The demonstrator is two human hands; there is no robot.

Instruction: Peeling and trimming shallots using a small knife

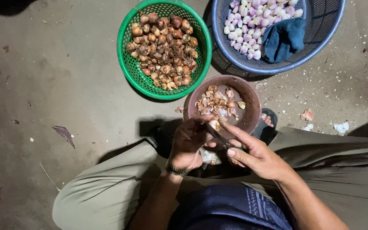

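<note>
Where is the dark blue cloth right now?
In the head view, the dark blue cloth lies at upper right inside the blue basket, resting against the peeled shallots.

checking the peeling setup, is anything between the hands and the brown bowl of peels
Nothing visible. Both the left hand and right hand hold the shallot and knife right at the near rim of the brown bowl, with no object between.
</note>
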